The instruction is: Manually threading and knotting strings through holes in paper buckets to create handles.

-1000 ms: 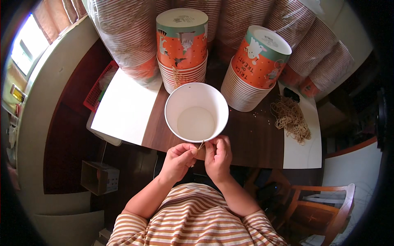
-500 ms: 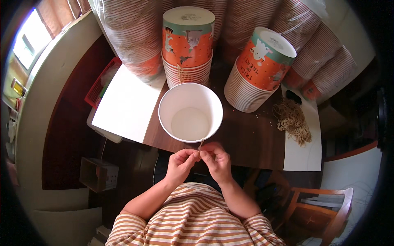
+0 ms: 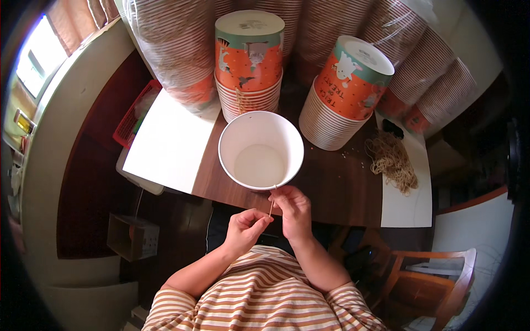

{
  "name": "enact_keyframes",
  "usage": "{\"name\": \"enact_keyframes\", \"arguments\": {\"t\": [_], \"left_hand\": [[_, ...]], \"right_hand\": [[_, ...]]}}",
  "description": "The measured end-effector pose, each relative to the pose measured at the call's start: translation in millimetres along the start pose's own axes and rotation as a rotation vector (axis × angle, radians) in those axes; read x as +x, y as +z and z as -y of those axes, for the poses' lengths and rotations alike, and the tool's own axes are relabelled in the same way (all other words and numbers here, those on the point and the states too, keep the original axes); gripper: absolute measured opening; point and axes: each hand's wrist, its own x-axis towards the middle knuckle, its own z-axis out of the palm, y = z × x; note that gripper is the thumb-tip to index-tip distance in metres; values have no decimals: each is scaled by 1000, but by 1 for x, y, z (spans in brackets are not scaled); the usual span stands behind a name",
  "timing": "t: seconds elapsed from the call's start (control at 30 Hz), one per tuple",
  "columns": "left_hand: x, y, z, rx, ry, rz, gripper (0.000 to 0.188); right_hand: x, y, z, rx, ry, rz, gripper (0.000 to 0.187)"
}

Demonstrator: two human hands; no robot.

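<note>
A white paper bucket [image 3: 232, 138] stands mouth up near the table's front edge, with a small dark hole at its far rim. My right hand [image 3: 295, 214] is closed in a pinch at the bucket's near rim, around the upper part of a thin tan cord [image 3: 271, 207]. Lower and to the left, my left hand [image 3: 247, 229] pinches the cord's other end between thumb and fingertips. The cord runs taut between the two hands. Whether it passes through the near rim is hidden by my right fingers.
Behind the bucket stand two upside-down stacks of orange-and-green printed buckets [image 3: 251, 63], [image 3: 348, 83]. Plastic-wrapped bucket stacks [image 3: 171, 49] line the back. A heap of tan cords [image 3: 392, 163] lies at right beside a black object [image 3: 392, 128]. A wooden chair [image 3: 425, 287] stands lower right.
My hands have moved apart: the left one down toward me, the right one slightly up to the rim. More cord shows between them. The bucket appears slightly further right.
</note>
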Motion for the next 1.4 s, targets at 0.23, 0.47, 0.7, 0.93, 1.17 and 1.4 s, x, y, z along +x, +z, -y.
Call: {"name": "enact_keyframes", "arguments": {"t": [0.23,0.47,0.7,0.93,1.17,1.4], "left_hand": [[-2,-6,-6,59,-19,11,11],[-1,-6,-5,57,-5,19,10],[-3,-8,2,-63,-78,103,16],[-23,-30,23,-48,-262,194,29],[-44,-63,12,70,-428,208,23],[-55,-105,2,190,-431,115,23]], "right_hand": [[11,4,7,-93,98,66,17],[17,10,10,-75,117,60,18],[16,5,8,-117,74,110,17],[-8,-22,-1,-346,196,443,13],[1,-49,12,132,196,177,13],[16,-74,29,253,164,33,13]]}}
